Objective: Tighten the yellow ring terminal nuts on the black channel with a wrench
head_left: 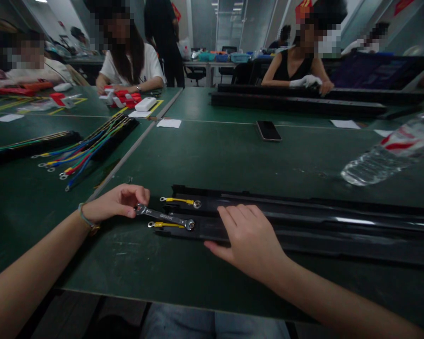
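A combination wrench [164,216] has one end between the thumb and fingers of my left hand [122,201]. Its ring end sits around a fastener near the end of a long black profile [307,240]. My right hand [249,235] grips that profile, thumb on the near side and fingers across the top. From under the wrench a yellow wire with a ring terminal [167,225] sticks out to the left. A second yellow wire [178,201] is fixed by a bolt [197,204] on the far strip of the profile.
Right of the profile lies a water bottle [385,155]. A phone [268,131] rests farther back on the green table [212,155]. Bundled coloured cables [92,150] lie at left. Across the table, people sit beside red and white parts [122,98] and black profiles [297,101].
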